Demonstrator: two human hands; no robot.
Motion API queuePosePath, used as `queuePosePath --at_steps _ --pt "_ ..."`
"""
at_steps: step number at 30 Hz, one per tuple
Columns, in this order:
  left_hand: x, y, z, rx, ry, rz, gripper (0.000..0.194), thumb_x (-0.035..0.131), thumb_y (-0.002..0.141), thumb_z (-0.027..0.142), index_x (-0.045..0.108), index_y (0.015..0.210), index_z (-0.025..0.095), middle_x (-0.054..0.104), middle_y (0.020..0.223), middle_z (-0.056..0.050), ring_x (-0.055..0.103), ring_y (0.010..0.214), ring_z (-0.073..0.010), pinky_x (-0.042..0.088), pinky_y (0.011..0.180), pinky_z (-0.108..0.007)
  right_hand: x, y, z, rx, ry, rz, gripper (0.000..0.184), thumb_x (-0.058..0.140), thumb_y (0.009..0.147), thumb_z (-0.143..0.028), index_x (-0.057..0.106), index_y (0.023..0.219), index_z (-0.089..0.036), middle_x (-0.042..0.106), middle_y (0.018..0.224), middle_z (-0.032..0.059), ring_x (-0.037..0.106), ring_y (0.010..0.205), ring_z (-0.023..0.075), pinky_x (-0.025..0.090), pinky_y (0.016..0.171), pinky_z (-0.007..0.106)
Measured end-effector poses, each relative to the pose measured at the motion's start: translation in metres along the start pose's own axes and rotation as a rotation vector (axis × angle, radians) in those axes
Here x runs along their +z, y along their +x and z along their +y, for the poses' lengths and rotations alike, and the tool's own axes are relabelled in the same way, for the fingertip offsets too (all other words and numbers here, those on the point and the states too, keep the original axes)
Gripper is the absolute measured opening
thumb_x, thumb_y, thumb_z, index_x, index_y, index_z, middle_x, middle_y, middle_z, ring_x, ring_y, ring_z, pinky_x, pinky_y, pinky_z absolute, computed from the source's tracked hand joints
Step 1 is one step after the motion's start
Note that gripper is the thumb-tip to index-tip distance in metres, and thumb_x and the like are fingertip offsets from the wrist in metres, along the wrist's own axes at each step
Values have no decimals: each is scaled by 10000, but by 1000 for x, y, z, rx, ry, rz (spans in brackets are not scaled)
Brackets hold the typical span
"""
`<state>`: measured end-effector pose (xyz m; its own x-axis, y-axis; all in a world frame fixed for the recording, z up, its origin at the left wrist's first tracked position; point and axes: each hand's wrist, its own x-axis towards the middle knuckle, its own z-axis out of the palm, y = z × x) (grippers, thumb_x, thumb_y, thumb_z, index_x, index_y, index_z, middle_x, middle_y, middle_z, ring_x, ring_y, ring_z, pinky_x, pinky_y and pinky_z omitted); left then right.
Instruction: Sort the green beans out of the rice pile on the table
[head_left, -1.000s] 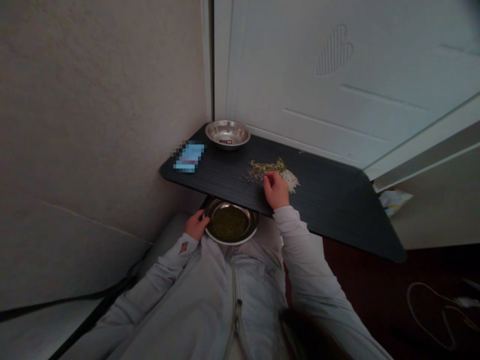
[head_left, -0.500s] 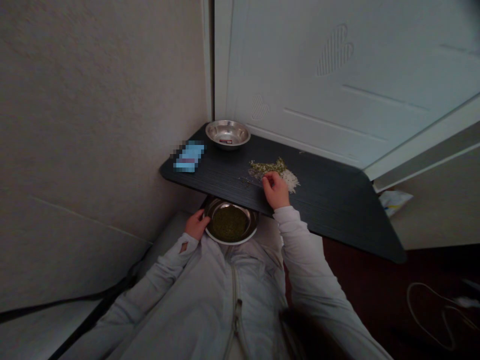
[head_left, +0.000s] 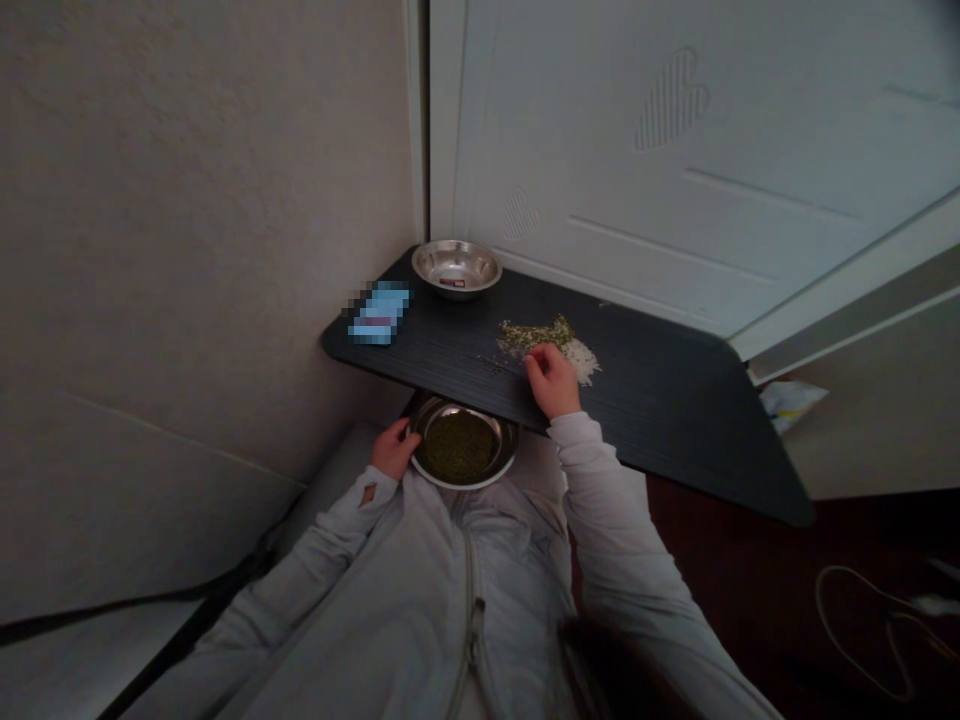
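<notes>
My left hand (head_left: 394,449) grips the rim of a metal bowl (head_left: 465,486) on my lap, partly under the table edge. Small green grains that look like mung beans (head_left: 459,446) fill its bottom. My right hand (head_left: 552,379) rests on the dark table (head_left: 675,410) with thumb and finger pinched together. Whatever lies between its fingertips is too small to make out. Just beyond the fingers spreads a mix of green and white grains (head_left: 534,336). A heap of white grains like rice (head_left: 582,360) touches the right side of that hand. Several loose green grains (head_left: 491,364) lie to its left.
A second metal bowl (head_left: 457,268) with a small dark label inside stands at the table's back left. Beside it lies a blurred-out blue item (head_left: 380,313). A wall (head_left: 225,250) borders the left, a white door (head_left: 600,150) the back. A cable (head_left: 829,570) lies on the floor.
My right hand stays over the grains, its fingers shifting only slightly. The loose green grains to its left have changed a little. My left hand and both bowls have not moved.
</notes>
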<state>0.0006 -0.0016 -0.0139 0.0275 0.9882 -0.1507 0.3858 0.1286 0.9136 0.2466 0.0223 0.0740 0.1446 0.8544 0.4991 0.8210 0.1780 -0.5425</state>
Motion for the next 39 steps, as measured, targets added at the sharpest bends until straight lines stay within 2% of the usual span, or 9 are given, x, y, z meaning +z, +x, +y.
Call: queuePosePath --at_steps 9,20,28,39 --pt "-1 0 1 33 53 -3 356 425 580 311 564 855 132 599 746 -16 524 725 -163 398 668 -254 -3 -1 -4 -4 25 -68 129 384 712 -288 470 706 -191 501 588 -6 468 566 119 365 567 230" --pt "-1 -1 4 29 44 1 357 428 574 307 563 858 138 601 764 -15 522 737 -164 398 679 -256 -2 -1 -1 22 43 -33 135 384 710 -290 470 727 -189 523 632 4 475 593 127 370 594 244" --pt "0 1 -2 27 -13 5 359 445 567 303 569 860 135 609 766 -16 525 736 -160 403 676 -251 -4 -1 -4 -2 69 -87 119 395 701 -286 470 692 -194 501 590 -10 467 580 121 364 574 233" --pt "0 -1 2 8 16 6 346 439 567 298 572 844 140 607 736 -10 527 710 -161 405 664 -255 2 -2 2 80 156 -224 128 411 680 -294 476 689 -184 513 563 -26 472 526 95 362 537 214"
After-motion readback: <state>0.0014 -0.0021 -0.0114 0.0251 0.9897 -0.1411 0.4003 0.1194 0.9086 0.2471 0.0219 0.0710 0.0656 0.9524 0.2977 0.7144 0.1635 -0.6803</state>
